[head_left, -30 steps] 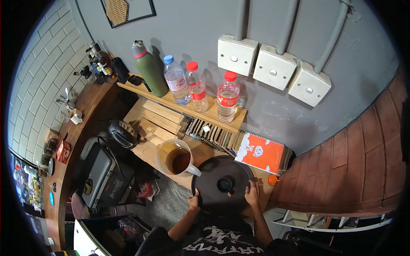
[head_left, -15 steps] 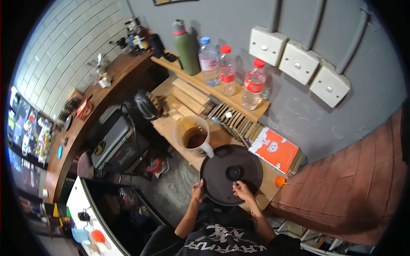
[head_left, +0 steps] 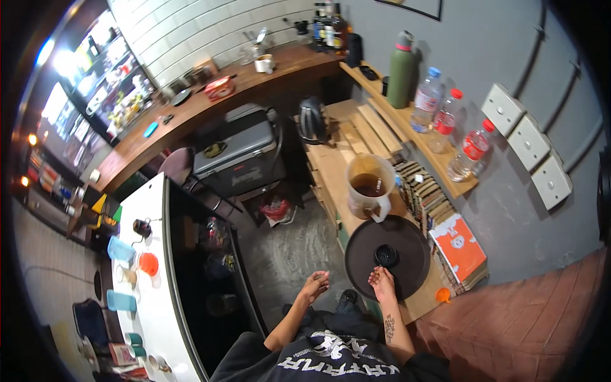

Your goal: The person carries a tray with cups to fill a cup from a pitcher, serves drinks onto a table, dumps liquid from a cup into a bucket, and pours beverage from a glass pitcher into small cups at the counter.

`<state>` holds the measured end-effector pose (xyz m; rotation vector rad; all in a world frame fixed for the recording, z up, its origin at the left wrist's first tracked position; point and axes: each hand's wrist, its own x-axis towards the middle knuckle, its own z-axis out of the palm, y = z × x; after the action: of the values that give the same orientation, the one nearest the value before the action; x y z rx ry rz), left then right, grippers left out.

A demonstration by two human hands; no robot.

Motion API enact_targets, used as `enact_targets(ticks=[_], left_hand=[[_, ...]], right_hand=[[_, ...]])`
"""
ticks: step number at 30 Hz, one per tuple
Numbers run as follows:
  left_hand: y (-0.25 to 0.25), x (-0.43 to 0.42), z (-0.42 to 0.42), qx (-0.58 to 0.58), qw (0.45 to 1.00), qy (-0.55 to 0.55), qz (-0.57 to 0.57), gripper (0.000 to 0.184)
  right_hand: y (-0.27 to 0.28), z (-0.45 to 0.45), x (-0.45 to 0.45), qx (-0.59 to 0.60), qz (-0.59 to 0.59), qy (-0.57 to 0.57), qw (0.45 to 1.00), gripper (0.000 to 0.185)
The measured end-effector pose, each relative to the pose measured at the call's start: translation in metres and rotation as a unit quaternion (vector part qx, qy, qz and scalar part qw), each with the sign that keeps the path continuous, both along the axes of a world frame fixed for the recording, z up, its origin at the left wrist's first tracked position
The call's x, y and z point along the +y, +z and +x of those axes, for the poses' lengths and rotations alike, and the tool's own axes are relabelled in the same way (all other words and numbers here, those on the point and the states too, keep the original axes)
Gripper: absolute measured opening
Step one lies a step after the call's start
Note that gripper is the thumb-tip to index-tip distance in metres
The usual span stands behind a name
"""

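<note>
A round dark tray (head_left: 408, 245) lies on the wooden bench, with a small black cup (head_left: 386, 256) standing on it. My right hand (head_left: 382, 284) is over the tray's near edge, just below the cup, its fingers curled together; whether something small is between them is too fine to tell. My left hand (head_left: 314, 286) hovers over the floor left of the tray, fingers apart and holding nothing. A clear pitcher (head_left: 370, 184) of dark brown liquid stands beyond the tray, its handle towards it.
Plastic bottles (head_left: 473, 149) and a green flask (head_left: 401, 71) line the shelf. An orange notebook (head_left: 458, 245) and orange scoop (head_left: 443, 295) lie right of the tray. A black kettle (head_left: 312, 120) stands farther back. A white counter (head_left: 149, 212) with cups is at left.
The view has swung left. Both hands have let go of the tray's rim; my left hand has moved off it, while my right hand has come in near the black cup.
</note>
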<state>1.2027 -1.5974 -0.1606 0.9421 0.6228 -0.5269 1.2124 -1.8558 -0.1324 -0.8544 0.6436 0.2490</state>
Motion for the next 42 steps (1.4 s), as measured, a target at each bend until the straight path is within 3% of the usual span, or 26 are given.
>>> enact_targets(ticks=[4, 8, 16, 20, 23, 29, 31, 35, 42], left_hand=[[0.019, 0.029, -0.017, -0.01, 1.0, -0.001, -0.007, 0.033], [0.036, 0.077, -0.049, -0.033, 0.999, -0.004, -0.003, 0.031], [0.046, 0.221, -0.144, -0.078, 0.985, 0.149, -0.037, 0.034], [0.056, 0.284, -0.196, -0.127, 0.954, 0.263, -0.068, 0.03], [0.063, 0.321, -0.242, -0.235, 0.928, 0.28, -0.066, 0.031], [0.091, 0.353, -0.335, -0.22, 0.878, 0.426, -0.004, 0.029], [0.121, 0.355, -0.356, -0.183, 0.862, 0.47, 0.041, 0.03], [0.108, 0.358, -0.391, -0.151, 0.788, 0.595, 0.046, 0.028], [0.138, 0.371, -0.389, -0.115, 0.687, 0.713, 0.08, 0.024]], right_hand=[[0.016, -0.001, 0.052, -0.029, -0.03, 0.043, 0.998, 0.022], [0.037, 0.0, 0.116, -0.07, -0.043, 0.175, 0.981, 0.023], [0.09, -0.046, 0.294, -0.117, -0.075, 0.464, 0.875, 0.026], [0.104, -0.081, 0.382, -0.153, -0.034, 0.617, 0.771, 0.027], [0.119, -0.111, 0.439, -0.171, 0.0, 0.703, 0.691, 0.027], [0.14, -0.16, 0.524, -0.169, 0.035, 0.811, 0.559, 0.027], [0.136, -0.171, 0.55, -0.17, 0.055, 0.843, 0.508, 0.027], [0.133, -0.188, 0.604, -0.189, 0.096, 0.891, 0.402, 0.028], [0.135, -0.192, 0.684, -0.185, 0.109, 0.944, 0.25, 0.03]])
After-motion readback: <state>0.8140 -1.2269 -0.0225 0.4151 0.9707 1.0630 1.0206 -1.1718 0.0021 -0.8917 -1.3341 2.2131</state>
